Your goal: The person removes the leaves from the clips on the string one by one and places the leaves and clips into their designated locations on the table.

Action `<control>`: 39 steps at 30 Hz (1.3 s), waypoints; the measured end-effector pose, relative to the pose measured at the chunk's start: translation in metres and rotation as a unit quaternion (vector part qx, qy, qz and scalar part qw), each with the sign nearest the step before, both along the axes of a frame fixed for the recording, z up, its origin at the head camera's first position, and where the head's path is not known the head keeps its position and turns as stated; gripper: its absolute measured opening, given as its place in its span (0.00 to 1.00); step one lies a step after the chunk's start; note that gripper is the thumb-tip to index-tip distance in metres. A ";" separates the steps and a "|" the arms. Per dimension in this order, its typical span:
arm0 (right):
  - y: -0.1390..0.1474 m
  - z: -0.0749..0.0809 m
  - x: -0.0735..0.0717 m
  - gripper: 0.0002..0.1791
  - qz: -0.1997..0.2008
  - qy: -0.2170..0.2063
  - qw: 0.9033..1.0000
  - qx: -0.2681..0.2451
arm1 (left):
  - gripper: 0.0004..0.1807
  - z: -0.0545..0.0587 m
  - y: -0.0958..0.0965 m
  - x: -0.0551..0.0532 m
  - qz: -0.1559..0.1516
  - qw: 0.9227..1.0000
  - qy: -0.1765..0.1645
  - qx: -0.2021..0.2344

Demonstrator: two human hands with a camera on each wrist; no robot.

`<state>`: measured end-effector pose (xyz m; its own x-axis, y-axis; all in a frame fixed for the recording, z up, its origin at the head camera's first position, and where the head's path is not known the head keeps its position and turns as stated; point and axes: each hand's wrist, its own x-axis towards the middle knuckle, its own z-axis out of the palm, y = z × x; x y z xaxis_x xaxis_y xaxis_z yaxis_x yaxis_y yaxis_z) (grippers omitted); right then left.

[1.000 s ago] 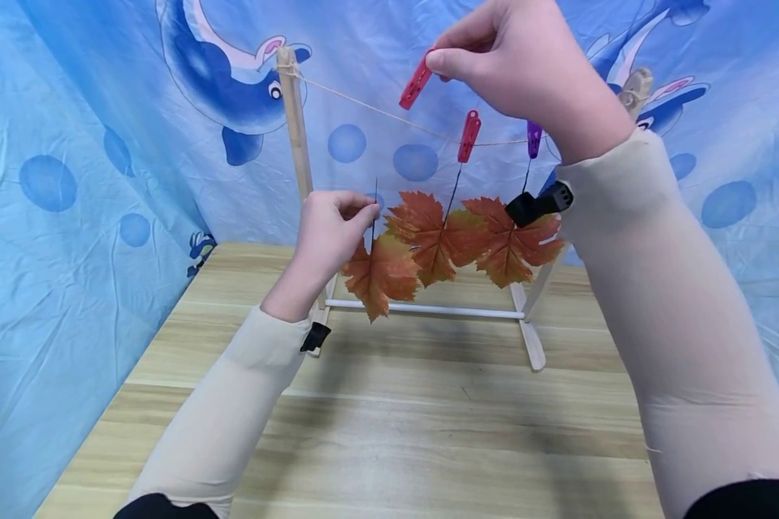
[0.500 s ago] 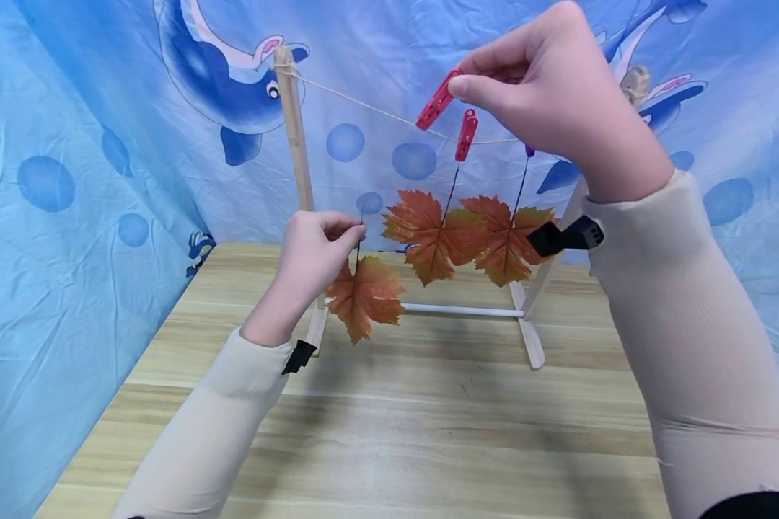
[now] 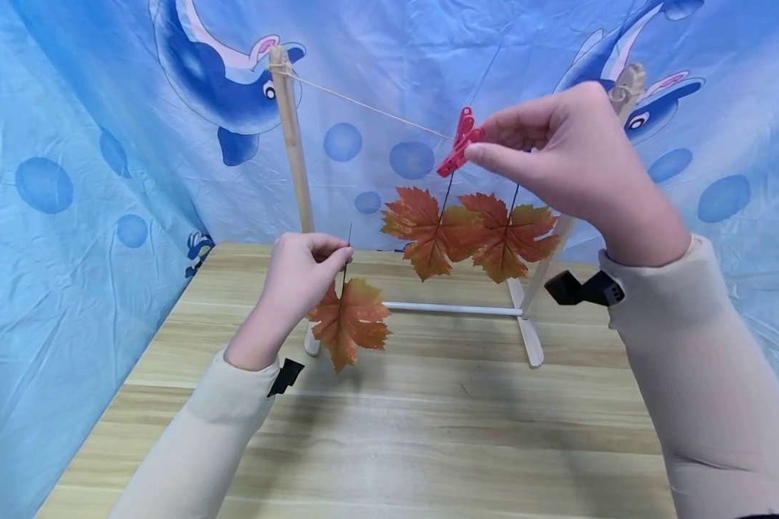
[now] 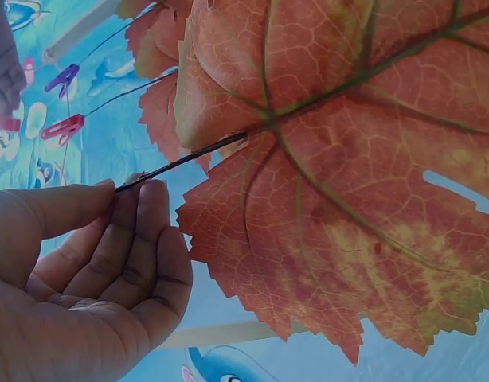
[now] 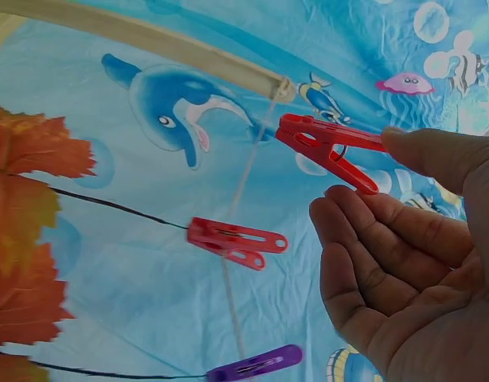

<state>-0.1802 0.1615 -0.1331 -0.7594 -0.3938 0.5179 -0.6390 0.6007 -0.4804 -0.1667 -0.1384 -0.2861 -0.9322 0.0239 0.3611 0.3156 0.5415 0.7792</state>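
My left hand [image 3: 301, 292] pinches the dark stem of an orange maple leaf [image 3: 350, 324], which hangs below the fingers in front of the rack's left post. In the left wrist view, thumb and fingertips meet on that stem. My right hand [image 3: 558, 162] pinches a red clothespin [image 5: 328, 151] by its handle ends, and its nose looks closed. A second red clothespin [image 5: 228, 239] sits on the string [image 3: 376, 110], gripping the stem of another leaf [image 3: 431, 234]. Farther right, a purple clothespin [image 5: 256, 364] holds a third leaf [image 3: 509, 238]; in the head view my right hand hides it.
The string runs between two wooden posts; the left post [image 3: 292, 144] and right post [image 3: 625, 94] stand on feet joined by a white rod [image 3: 454, 308]. Beneath is a wooden table [image 3: 428, 432]. A blue dolphin-print curtain [image 3: 71, 288] hangs behind.
My left hand has moved down and left with its leaf, away from the hanging leaves. My right hand has come down and right with the red clothespin, which now overlaps the hanging one in the head view.
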 end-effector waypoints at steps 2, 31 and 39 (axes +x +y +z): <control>0.002 -0.006 0.003 0.15 0.001 -0.016 1.000 -0.003 | 0.06 -0.001 -0.001 0.003 0.001 1.000 -0.008 -0.005; 0.036 -0.103 0.031 0.12 0.015 -0.098 0.994 -0.055 | 0.05 -0.025 -0.005 0.027 0.005 0.997 -0.057 -0.042; 0.043 -0.129 0.031 0.11 -0.014 -0.148 0.988 -0.037 | 0.04 -0.038 -0.003 0.029 -0.004 0.997 -0.067 -0.049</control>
